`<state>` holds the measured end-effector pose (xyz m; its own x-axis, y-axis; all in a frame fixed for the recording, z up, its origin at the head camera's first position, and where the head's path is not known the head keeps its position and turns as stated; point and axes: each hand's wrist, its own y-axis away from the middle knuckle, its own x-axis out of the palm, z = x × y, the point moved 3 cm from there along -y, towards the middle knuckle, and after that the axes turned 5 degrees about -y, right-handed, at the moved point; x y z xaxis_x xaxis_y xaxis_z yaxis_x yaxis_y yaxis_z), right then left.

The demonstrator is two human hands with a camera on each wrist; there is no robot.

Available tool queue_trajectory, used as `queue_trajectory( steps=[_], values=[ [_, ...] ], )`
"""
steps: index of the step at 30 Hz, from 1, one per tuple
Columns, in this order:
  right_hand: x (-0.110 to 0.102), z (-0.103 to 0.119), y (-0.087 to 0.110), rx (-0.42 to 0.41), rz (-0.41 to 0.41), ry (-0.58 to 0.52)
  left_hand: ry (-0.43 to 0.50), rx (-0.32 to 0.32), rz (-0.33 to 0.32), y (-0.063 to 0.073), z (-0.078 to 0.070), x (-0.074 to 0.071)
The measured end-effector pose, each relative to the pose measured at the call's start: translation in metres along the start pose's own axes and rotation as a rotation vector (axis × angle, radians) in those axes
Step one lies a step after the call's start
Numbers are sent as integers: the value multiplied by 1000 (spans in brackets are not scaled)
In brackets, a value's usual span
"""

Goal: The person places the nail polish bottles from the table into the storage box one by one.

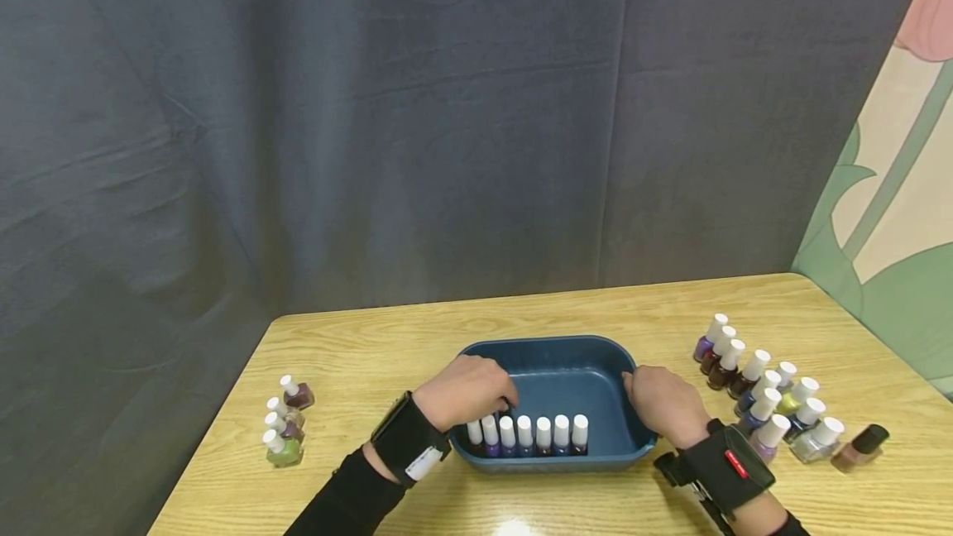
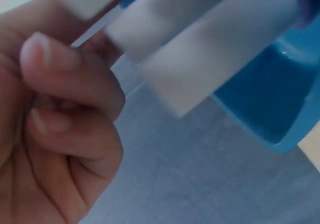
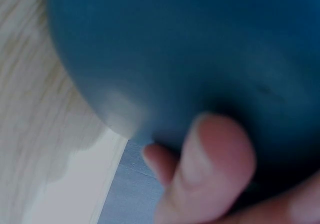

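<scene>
A dark blue plastic tray stands on the table, with a row of white-capped nail polish bottles upright along its near side. My left hand reaches over the tray's left part, fingers curled, and appears to pinch a nail polish bottle; only a dark bit shows below the fingertips. In the left wrist view, blurred white caps are close to the curled fingers. At the tray's right end, my right hand grips the rim. The right wrist view shows its thumb against the tray wall.
Several nail polish bottles stand grouped on the right of the table, most white-capped. A black-capped bottle is at that group's outer end. A short line of bottles stands at the left. A grey curtain hangs behind the table.
</scene>
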<state>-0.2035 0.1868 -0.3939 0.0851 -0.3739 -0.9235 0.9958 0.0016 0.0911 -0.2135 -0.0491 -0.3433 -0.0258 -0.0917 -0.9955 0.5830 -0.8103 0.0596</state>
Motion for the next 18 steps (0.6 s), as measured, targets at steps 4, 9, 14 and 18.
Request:
queue_trajectory(
  steps=[4, 9, 14, 18],
  values=[
    [0, 0, 0, 1, 6, 3, -7, -22, -54, 8, 0, -8],
    [0, 0, 0, 8, 17, 2, 38, -105, -151, 33, 7, -19],
    [0, 0, 0, -4, 6, 6, 94, -229, -212, 63, 21, -25],
    [1, -1, 0, -2, 7, 5, 86, -369, -241, 89, 33, -27]
  ],
)
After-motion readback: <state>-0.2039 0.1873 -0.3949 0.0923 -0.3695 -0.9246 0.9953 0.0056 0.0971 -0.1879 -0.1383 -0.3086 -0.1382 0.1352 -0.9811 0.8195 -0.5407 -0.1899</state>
